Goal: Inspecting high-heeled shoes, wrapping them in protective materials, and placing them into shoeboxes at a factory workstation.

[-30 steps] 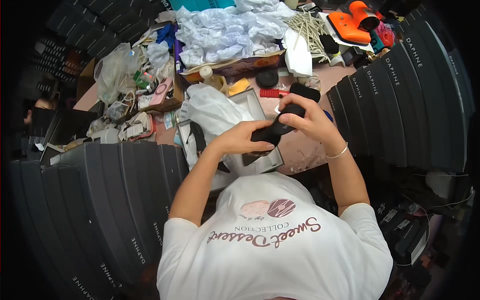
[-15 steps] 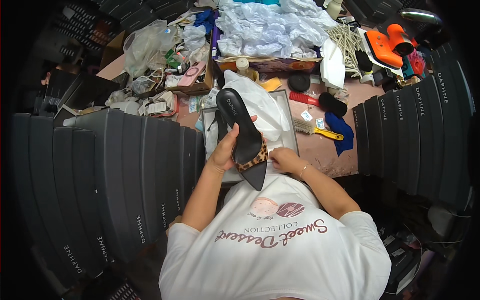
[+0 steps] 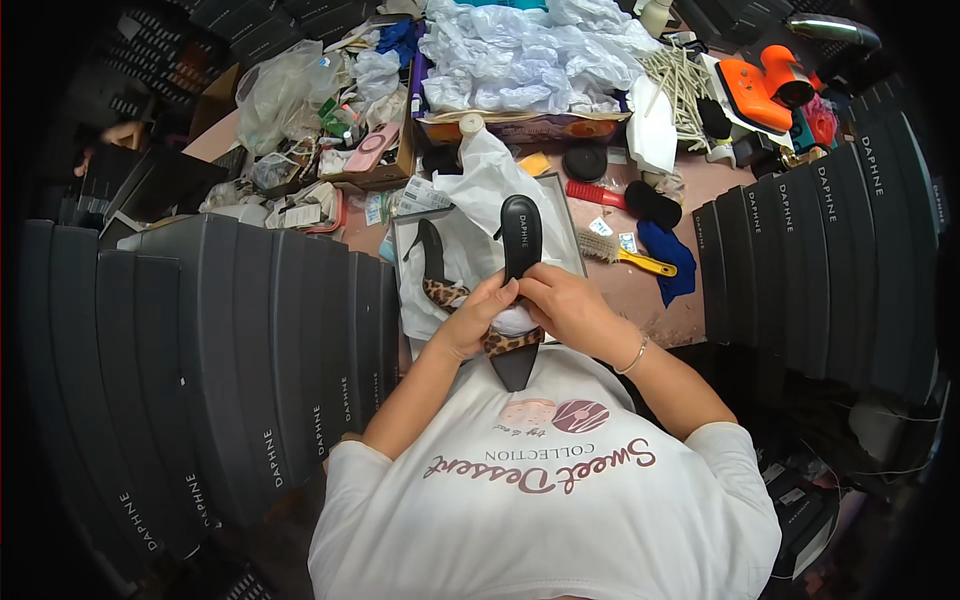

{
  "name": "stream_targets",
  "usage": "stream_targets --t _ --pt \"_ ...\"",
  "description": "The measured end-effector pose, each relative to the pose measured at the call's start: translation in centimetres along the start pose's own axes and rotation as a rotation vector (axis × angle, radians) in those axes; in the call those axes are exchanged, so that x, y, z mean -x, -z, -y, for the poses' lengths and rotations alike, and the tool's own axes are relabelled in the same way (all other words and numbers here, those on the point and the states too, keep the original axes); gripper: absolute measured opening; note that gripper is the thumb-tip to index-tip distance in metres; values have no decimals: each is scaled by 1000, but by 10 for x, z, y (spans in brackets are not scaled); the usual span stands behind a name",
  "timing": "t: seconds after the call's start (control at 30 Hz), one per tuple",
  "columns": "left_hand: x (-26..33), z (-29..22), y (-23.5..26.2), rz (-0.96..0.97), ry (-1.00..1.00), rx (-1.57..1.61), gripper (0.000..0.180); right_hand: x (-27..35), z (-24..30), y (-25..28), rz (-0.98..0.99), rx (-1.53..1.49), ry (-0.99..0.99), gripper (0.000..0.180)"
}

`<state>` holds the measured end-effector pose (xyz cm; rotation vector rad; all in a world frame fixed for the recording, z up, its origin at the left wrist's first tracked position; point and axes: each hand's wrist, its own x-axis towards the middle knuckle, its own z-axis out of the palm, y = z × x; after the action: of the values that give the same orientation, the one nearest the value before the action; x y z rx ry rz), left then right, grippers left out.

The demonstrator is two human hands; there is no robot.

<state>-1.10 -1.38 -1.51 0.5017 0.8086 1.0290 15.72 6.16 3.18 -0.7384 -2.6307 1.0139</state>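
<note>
This looks like a cramped shoe workshop or packing room. Rows of dark boxes [image 3: 230, 370] stand between eight and nine o'clock, and matching boxes [image 3: 800, 260] at three. At the centre, an open box [image 3: 570, 235] holds one leopard-print shoe [image 3: 434, 265] with white paper. Crumpled tissue paper [image 3: 520, 60] fills a crate at twelve; plastic bags [image 3: 275, 100] pile up between ten and eleven. Toward two, the worn pink table [image 3: 622, 303] carries a yellow-handled brush [image 3: 650, 264], a blue cloth [image 3: 668, 262], pale sticks [image 3: 680, 90] and an orange tool [image 3: 752, 97].
</note>
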Motion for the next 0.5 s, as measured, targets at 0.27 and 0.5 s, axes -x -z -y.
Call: stream_targets --t 0.27,0.5 --pt "3 19 17 -93 47 295 39 18 12 -32 -99 94 225 50" --pt "3 17 9 -144 32 341 41 9 8 -61 -180 110 244 45"
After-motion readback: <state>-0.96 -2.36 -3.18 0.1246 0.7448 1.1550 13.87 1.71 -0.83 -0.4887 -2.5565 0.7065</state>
